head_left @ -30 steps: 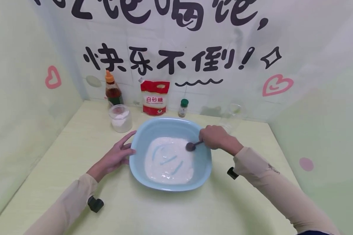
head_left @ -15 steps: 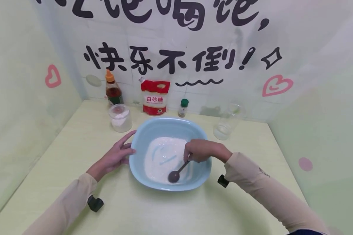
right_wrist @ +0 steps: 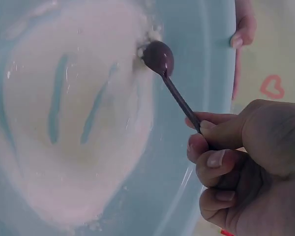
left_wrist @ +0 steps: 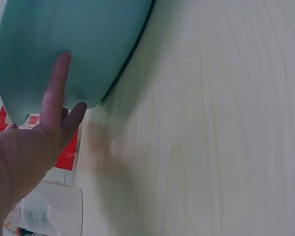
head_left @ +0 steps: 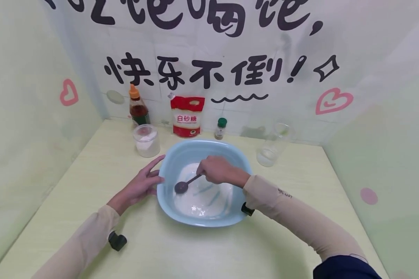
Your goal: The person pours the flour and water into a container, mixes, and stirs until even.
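A light blue basin (head_left: 209,222) sits on the table with a thick white batter-like mixture (head_left: 213,201) spread over its bottom; furrows in it show the blue below. My right hand (head_left: 216,169) is over the basin and pinches the handle of a dark brown spoon (head_left: 181,188) between thumb and fingers. The spoon's bowl dips at the mixture's left edge, where small lumps gather in the right wrist view. My left hand (head_left: 141,185) holds the basin's left side, its thumb at the rim and its fingers (left_wrist: 56,93) spread against the outer wall.
Behind the basin stand an orange-capped sauce bottle (head_left: 139,110), a clear jar of white powder (head_left: 147,145), a red bag of white sugar (head_left: 187,118) and a small green-capped bottle (head_left: 220,130). At back right is a clear glass (head_left: 267,155). Walls enclose the table's back and sides.
My right hand has swept the spoon from the basin's right side, down to the near edge, then across to the left. Fresh furrows mark the mixture. The left hand stays in place.
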The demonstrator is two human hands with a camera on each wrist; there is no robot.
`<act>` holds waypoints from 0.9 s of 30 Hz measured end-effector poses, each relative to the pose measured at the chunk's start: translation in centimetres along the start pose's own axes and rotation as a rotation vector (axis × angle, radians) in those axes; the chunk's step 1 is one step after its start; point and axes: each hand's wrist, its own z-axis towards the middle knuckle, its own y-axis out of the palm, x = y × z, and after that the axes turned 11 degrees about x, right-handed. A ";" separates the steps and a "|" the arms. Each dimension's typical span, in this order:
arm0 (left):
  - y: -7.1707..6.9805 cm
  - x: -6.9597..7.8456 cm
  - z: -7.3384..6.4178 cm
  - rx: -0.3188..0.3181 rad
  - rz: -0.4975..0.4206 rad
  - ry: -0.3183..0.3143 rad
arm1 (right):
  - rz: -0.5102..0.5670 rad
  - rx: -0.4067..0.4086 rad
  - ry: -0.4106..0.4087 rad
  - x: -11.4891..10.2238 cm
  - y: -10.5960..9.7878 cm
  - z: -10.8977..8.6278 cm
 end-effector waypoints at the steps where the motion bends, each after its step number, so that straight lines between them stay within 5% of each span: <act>1: 0.1 0.0 0.0 -0.002 0.000 0.000 | -0.003 0.012 0.012 0.2 -0.1 0.1; 8: 0.2 0.0 0.1 -0.006 -0.004 -0.001 | -0.176 0.121 0.078 3.1 -1.1 -1.0; 14: 0.0 -0.1 0.1 0.005 0.002 -0.011 | -0.249 0.076 0.164 5.7 -3.1 -4.2; 22: -0.3 -0.1 0.0 0.000 0.005 -0.003 | -0.015 -0.192 0.056 5.4 -4.0 -7.4; 27: 0.0 -0.2 0.2 -0.010 -0.005 -0.008 | 0.172 -0.224 -0.013 3.8 -1.7 -6.3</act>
